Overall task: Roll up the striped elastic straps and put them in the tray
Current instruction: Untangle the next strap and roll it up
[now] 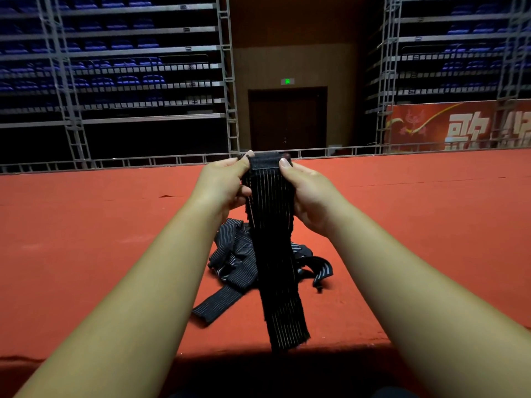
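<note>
Item in progress: your left hand point(222, 185) and right hand point(311, 196) pinch one striped elastic strap point(273, 254) at its barely rolled top, remaining straps point(238, 259) heaped on red carpet point(86, 239), tray unseen.

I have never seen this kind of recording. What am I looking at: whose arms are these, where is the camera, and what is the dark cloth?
There is no machine here. A person wears one camera on the head, looking forward and down, so the view is their own. The left hand and the right hand pinch the top end of a dark striped strap, which hangs down. More striped straps lie in a loose heap on the red carpet. No tray is in view.
</note>
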